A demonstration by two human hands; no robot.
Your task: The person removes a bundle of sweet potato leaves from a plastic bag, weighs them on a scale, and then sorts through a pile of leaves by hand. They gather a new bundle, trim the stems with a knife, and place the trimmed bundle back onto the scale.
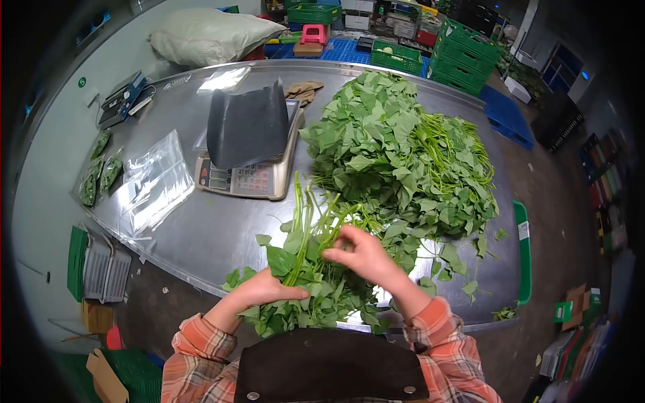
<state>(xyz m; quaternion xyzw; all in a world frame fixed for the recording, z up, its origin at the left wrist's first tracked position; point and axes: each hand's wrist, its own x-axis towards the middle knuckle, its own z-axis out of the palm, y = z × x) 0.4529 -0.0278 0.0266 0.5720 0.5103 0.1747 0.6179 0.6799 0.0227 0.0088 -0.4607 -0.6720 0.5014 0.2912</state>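
Note:
A loose bunch of leafy greens (316, 302), long pale stems with broad pointed leaves like sweet potato greens, is in front of my body at the near table edge. My left hand (269, 289) is closed round it from the left, thumb across the leaves. On its other side, my right hand (366, 257) has thumb and fingers pinched at some stems; the exact contact is partly hidden. Just beyond lies a large heap of the same greens (383, 144), its stems toward the right. A scale (248, 180) with a dark curved tray (247, 126) stands left of the heap.
Clear plastic bags (156, 181) and several packed bags of greens (101, 168) lie at the left of the metal table (201, 235). A brown glove (304, 92) rests behind the scale. Green crates (463, 57) and a white sack (211, 35) stand beyond the far edge.

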